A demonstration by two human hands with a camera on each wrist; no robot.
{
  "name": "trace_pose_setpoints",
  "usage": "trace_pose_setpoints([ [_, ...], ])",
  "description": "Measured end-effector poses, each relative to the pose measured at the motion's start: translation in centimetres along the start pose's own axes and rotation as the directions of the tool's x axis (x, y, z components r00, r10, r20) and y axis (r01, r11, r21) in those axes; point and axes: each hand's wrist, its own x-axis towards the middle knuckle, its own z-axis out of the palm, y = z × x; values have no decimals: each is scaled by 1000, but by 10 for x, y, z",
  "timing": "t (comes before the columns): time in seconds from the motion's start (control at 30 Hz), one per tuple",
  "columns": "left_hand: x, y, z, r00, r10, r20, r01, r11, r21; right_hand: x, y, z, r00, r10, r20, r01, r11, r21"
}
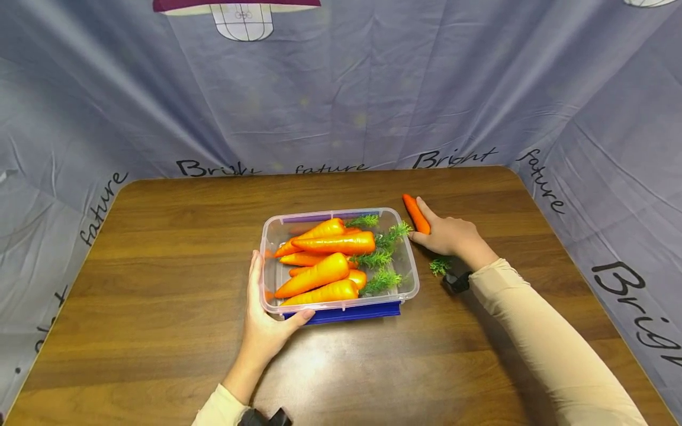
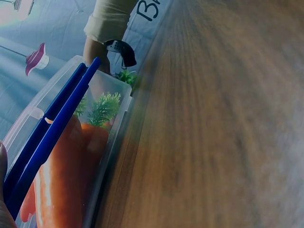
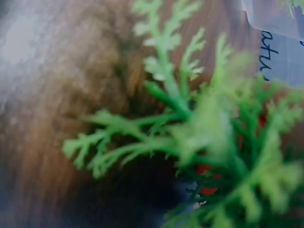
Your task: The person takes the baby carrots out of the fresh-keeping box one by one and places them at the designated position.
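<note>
A clear plastic container (image 1: 413, 278) with blue clips stands mid-table, holding several orange toy carrots (image 1: 341, 243) whose green tops point right. My left hand (image 1: 264, 325) grips its near left corner, fingers along the left wall and thumb at the front rim beside the blue clip (image 1: 351, 313). To the right of the container, my right hand (image 1: 450, 236) holds another carrot (image 1: 415, 214) between thumb and fingers. Its tip points away from me, and its leafy top (image 1: 439, 266) shows under the wrist. Those leaves (image 3: 209, 137) fill most of the right wrist view, blurred.
The wooden table (image 1: 176, 248) extends around the container on all sides. Grey-blue cloth (image 1: 330, 106) with printed lettering hangs behind the table and along both sides. Each wrist wears a black camera mount (image 1: 456, 283).
</note>
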Motion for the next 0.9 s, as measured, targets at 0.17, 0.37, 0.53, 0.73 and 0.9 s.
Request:
trace_pose_setpoints([
  [0.17, 1, -1, 1, 1000, -1, 5, 1, 1000, -2, -2, 3, 1, 999, 23, -40, -24, 999, -30],
  [0.37, 1, 0, 0, 1000, -1, 5, 1, 1000, -7, -15, -1, -11, 981, -23, -193, 13, 998, -55],
  [0.53, 2, 2, -1, 1000, -9, -2, 9, 1000, 9, -29, -15, -31, 908, -167, -385, 150, 986, -73],
  [0.73, 2, 2, -1, 1000, -8, 6, 8, 1000, -8, -49, -51, -48, 770, -408, -490, 431, 899, -72],
  [0.9, 1, 1, -1, 1000, -6, 10, 7, 1000, -19, -58, -80, -47, 707, -580, -404, 589, 800, -117],
])
